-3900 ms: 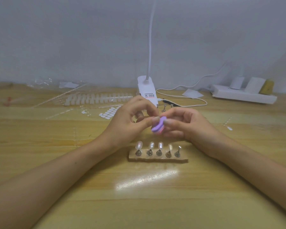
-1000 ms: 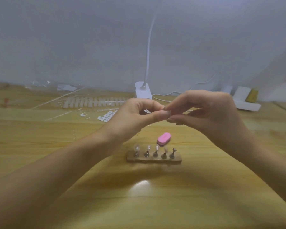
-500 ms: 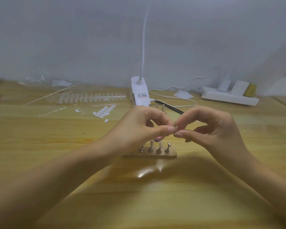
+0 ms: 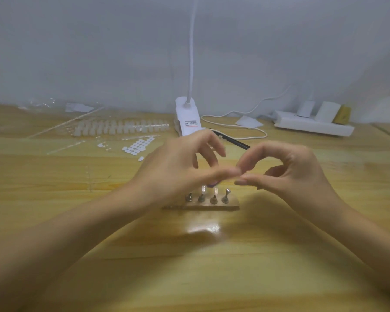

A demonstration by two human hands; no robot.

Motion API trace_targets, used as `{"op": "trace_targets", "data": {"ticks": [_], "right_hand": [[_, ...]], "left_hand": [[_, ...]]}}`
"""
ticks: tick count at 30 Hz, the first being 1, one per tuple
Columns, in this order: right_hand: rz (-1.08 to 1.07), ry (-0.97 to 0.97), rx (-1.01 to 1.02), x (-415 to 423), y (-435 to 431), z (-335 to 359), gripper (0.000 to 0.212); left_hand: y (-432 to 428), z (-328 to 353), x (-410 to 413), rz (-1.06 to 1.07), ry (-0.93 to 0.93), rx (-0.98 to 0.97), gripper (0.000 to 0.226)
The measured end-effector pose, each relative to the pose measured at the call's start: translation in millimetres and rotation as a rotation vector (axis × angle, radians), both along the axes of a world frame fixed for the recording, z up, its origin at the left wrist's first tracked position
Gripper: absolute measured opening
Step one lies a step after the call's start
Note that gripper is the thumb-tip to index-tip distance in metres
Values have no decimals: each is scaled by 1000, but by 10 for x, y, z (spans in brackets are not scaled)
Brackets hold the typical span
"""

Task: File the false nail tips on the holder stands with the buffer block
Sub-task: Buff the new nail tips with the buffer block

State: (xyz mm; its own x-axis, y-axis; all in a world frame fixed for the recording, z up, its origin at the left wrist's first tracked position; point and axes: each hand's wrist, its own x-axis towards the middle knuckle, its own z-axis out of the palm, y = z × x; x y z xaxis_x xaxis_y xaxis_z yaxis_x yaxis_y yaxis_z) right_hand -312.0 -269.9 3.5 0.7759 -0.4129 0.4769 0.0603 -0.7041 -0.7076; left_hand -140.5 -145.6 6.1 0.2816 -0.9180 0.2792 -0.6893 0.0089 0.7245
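Above the middle of the bench (image 4: 279, 255), the left hand (image 4: 178, 170) and the right hand (image 4: 288, 174) are meeting tip to tip, both blurred. The left hand is holding its fingers (image 4: 214, 147) loosely curled and spread apart from the thumb, which is reaching across to the right hand. The right hand is bringing its forefinger and thumb almost together in a pinch. I cannot tell whether anything small is lying between them.

The buffer block (image 4: 212, 184) is showing only as a purple sliver under the left hand, just behind the holder stands (image 4: 213, 199). The stands are sitting upright in a row on a wooden base (image 4: 212, 207) at mid-bench. Clear nail tips (image 4: 203, 189) are standing on two of them. The stand nearest the bench's right edge is bare.

Toward the far edge, a white clip lamp (image 4: 187, 119) is standing at centre. A black pen (image 4: 236, 142) is lying just in front of it, and a white cable (image 4: 241, 127) is looping to its right. A power strip (image 4: 311, 126) is resting near the far right corner. Strips of spare tips (image 4: 122, 128) and white oval stickers (image 4: 139, 145) are lying toward the far left.
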Motion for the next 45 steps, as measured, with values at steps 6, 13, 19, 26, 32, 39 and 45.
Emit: {"op": "trace_targets", "data": {"ticks": [6,13,19,26,32,39,45], "right_hand": [[39,149,-77,26,7,-96,20],[47,151,-9,46,43,-96,19],[48,173,55,47,42,-112,16],[40,212,197,55,32,-147,11],[79,295,445,137,-7,-117,15],[85,339,416,159,-38,-107,12],[51,330,485,103,-48,-122,14]], "left_hand": [[11,-128,-125,-22,-348,52,56],[9,-162,-167,23,-369,8,52],[4,-195,-176,53,-369,-38,55],[-1,-184,-189,58,-354,-31,56],[-5,-190,-184,52,-371,-36,56],[-25,-215,-170,58,-399,-50,58],[-39,-46,-14,-135,-337,172,83]]}}
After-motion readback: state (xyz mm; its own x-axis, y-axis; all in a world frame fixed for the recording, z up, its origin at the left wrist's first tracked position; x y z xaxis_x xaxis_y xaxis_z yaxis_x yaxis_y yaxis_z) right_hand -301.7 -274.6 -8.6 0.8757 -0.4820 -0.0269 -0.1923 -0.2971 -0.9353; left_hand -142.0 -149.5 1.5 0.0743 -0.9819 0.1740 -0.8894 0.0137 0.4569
